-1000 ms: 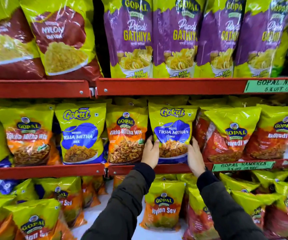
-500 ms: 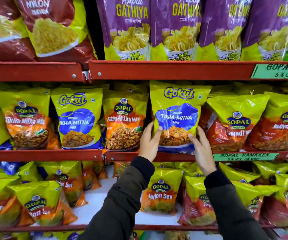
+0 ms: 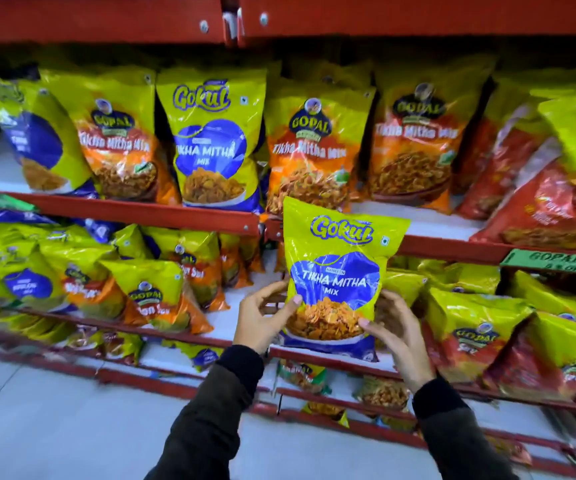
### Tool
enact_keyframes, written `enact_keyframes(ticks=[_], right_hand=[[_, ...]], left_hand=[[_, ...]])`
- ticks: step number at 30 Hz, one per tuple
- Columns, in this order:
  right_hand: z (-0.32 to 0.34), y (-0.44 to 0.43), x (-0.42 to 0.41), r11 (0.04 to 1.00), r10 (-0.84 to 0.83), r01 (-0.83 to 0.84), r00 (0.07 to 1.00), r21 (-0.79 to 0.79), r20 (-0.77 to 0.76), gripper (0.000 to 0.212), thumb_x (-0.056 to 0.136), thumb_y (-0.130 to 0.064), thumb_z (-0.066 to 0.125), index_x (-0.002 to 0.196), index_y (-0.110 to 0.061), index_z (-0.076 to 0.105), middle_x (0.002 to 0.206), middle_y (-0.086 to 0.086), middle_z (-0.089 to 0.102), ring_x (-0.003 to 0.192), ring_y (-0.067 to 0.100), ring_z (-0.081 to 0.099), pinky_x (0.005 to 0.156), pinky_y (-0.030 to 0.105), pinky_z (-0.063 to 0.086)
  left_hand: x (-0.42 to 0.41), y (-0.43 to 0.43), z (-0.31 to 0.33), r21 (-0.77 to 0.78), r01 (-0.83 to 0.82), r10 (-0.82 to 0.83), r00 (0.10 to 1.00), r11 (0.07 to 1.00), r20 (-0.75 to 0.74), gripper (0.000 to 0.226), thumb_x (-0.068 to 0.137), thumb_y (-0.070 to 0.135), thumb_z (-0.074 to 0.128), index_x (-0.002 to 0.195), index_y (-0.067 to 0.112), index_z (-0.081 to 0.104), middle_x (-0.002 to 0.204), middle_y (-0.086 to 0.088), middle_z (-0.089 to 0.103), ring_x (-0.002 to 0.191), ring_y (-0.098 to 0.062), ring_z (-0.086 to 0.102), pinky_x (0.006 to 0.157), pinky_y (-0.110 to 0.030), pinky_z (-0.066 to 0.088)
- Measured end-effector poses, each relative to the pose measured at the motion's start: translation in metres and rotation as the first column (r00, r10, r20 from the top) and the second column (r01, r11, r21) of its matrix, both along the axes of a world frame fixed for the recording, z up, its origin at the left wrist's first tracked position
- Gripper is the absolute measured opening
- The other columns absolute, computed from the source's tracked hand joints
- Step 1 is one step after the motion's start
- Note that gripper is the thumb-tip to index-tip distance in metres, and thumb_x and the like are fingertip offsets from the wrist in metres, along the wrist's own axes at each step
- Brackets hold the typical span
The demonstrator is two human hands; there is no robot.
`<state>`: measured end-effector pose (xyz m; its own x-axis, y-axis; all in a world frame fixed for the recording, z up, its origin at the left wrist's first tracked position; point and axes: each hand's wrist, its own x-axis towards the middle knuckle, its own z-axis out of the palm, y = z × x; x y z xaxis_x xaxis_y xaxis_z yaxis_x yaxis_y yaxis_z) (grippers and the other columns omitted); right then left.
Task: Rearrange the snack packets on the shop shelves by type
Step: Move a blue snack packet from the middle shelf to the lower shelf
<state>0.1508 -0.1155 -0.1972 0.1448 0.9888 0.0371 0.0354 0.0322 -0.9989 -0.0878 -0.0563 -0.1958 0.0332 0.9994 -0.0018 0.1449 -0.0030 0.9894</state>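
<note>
I hold a yellow and blue Gokul Tikha Mitha Mix packet (image 3: 336, 271) upright in front of the shelves, off its shelf. My left hand (image 3: 262, 318) grips its lower left edge and my right hand (image 3: 395, 336) its lower right edge. On the shelf above stand another Gokul Tikha Mitha packet (image 3: 212, 140) and orange Gopal Tikha Mitha Mix packets (image 3: 117, 143) (image 3: 314, 150) (image 3: 418, 140). Where the held packet stood, a Gopal packet now shows at the front.
Red metal shelf rails (image 3: 141, 211) run across the view. Red Gopal packets (image 3: 535, 188) lie at the right. Lower shelves hold Gopal Nylon Sev packets (image 3: 155, 292) and more red packets (image 3: 470, 334). A green price label (image 3: 553, 261) hangs at the right. Grey floor (image 3: 54, 427) lies bottom left.
Both hands have lifted the Gokul packet off the middle shelf and drawn it down and towards me. The view has tilted downward, showing lower shelves and floor.
</note>
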Motion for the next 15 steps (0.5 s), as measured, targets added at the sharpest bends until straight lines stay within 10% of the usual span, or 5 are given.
enact_keyframes(ticks=[5, 10, 15], right_hand=[[-0.057, 0.004, -0.039, 0.984, 0.065, -0.055, 0.996, -0.171, 0.053, 0.049, 0.072, -0.011, 0.084, 0.109, -0.032, 0.060, 0.107, -0.013, 0.074, 0.100, 0.010, 0.067, 0.087, 0.023, 0.053], [-0.102, 0.033, -0.076, 0.957, 0.090, -0.076, 0.995, -0.282, 0.040, 0.054, 0.071, -0.033, 0.084, 0.118, -0.022, 0.061, 0.125, 0.007, 0.069, 0.120, 0.030, 0.063, 0.100, 0.046, 0.051], [-0.135, 0.086, -0.104, 0.912, 0.115, -0.064, 0.988, -0.404, 0.104, 0.039, 0.090, -0.012, 0.069, 0.127, -0.003, 0.058, 0.126, 0.016, 0.068, 0.114, 0.019, 0.062, 0.082, 0.008, 0.050]], left_hand=[[-0.047, -0.011, -0.057, -0.119, -0.044, 0.043, 0.999, 0.992, -0.008, 0.056, 0.063, 0.049, 0.076, 0.108, 0.016, 0.072, 0.097, -0.003, 0.076, 0.083, -0.008, 0.070, 0.075, -0.022, 0.057], [-0.077, 0.010, -0.103, -0.291, -0.085, 0.083, 0.996, 0.953, -0.017, 0.034, 0.068, 0.041, 0.078, 0.099, 0.026, 0.073, 0.084, 0.005, 0.077, 0.077, -0.017, 0.066, 0.070, -0.022, 0.056], [-0.081, 0.060, -0.123, -0.356, -0.097, 0.071, 0.994, 0.929, -0.086, 0.032, 0.081, 0.048, 0.066, 0.092, 0.018, 0.072, 0.086, 0.001, 0.068, 0.084, -0.010, 0.058, 0.075, -0.018, 0.048]])
